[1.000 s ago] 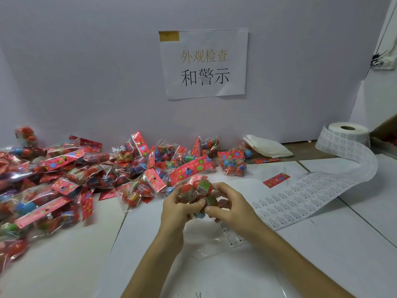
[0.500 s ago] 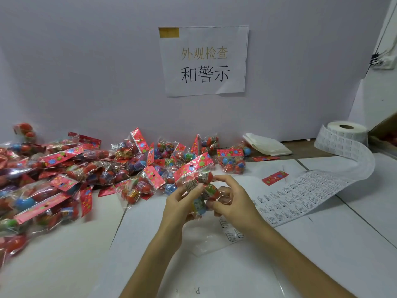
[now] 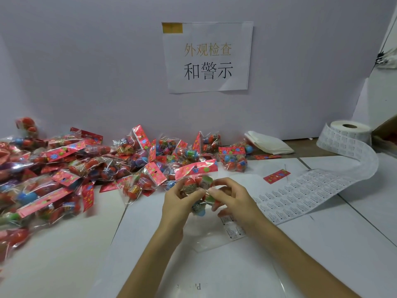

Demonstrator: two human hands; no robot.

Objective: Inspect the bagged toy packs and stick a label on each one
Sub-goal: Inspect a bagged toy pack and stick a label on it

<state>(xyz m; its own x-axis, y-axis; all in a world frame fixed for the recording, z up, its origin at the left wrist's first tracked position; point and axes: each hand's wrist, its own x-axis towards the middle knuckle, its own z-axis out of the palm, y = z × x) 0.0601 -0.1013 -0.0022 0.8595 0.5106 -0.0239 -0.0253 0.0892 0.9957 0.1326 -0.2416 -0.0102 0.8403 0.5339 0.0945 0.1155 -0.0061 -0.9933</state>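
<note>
QC/packing bench: wall sign point(image 3: 207, 58), label roll point(image 3: 349, 131), toy packs point(image 3: 64, 166).

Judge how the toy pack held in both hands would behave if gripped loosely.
Probably floppy: the toy pack is thin clear film around loose egg-shaped capsules, so it should sag and shift. The glossy film looks slippery; the left hand and right hand both pinch it.

- One toy pack point(image 3: 196, 186) held up; heap of toy packs point(image 3: 64, 168) on the table point(image 3: 322, 244), too many to count.
- One label roll point(image 3: 349, 131).
- One wall sign point(image 3: 207, 58).
- Two loose red cards point(image 3: 276, 176).
- Two hands: left hand point(image 3: 178, 203), right hand point(image 3: 234, 201).
</note>
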